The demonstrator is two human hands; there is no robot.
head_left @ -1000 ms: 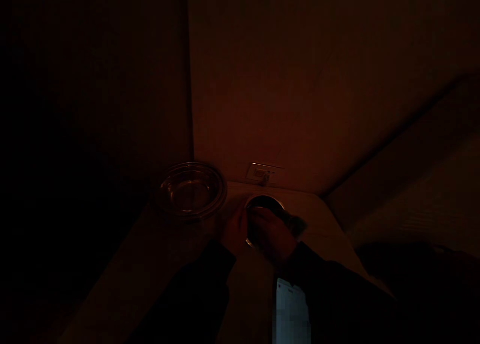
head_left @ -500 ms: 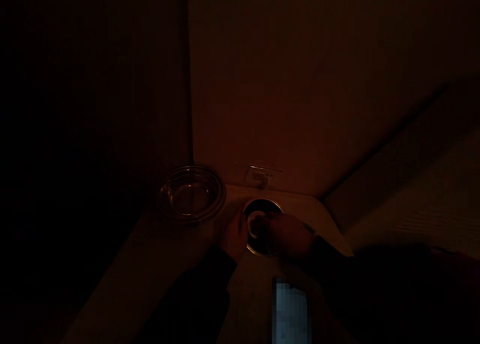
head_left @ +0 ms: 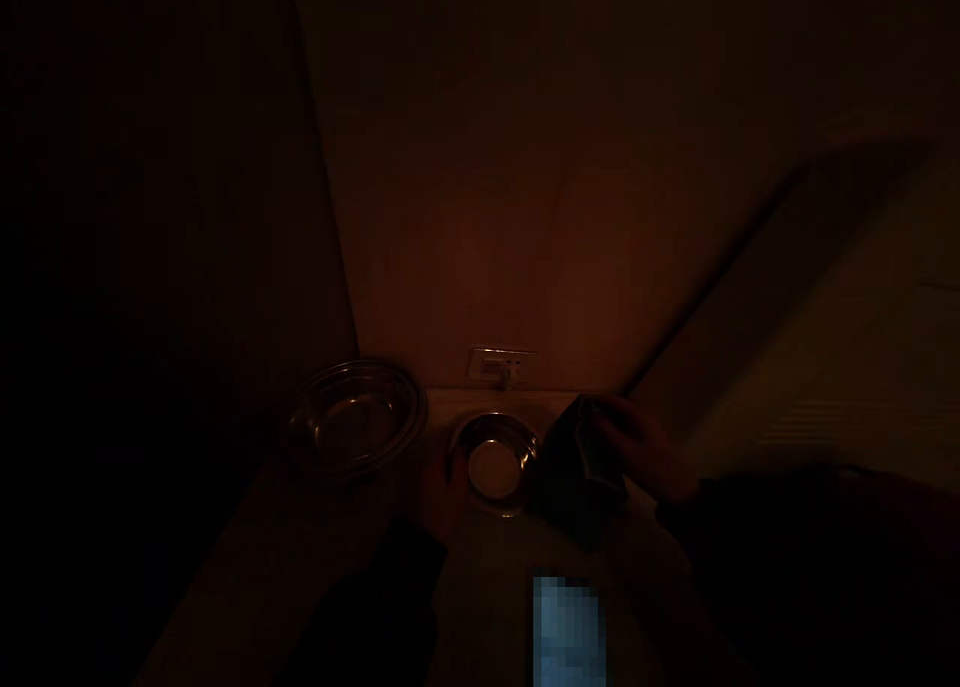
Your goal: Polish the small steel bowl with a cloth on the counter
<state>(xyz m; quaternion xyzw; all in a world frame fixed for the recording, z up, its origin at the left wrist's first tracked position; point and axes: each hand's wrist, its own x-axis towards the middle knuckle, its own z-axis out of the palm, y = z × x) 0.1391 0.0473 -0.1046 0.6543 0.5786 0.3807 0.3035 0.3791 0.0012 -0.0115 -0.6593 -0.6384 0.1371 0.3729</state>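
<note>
The scene is very dark. A round shiny metal bowl [head_left: 493, 469] sits upright on the table surface, its bare inside showing. My left hand [head_left: 441, 492] grips its left side, with fingers at the rim. To the right of the bowl, my right hand [head_left: 646, 449] is closed on a dark cloth [head_left: 571, 482] with a paler edge. The cloth hangs down in folds beside the bowl's right rim; I cannot tell if it touches it.
Stacked wide shallow dishes, perhaps glass or metal, form a pile [head_left: 415, 429] at the back left. A socket plate [head_left: 495, 365] with something plugged in is on the wall [head_left: 487, 217] behind. Nearest me lies a bright blurred screen [head_left: 568, 632], apparently a phone.
My right hand has come out of the bowl to the right with the dark cloth, baring the bowl's inside. My left hand stays at the rim. The view has shifted slightly.
</note>
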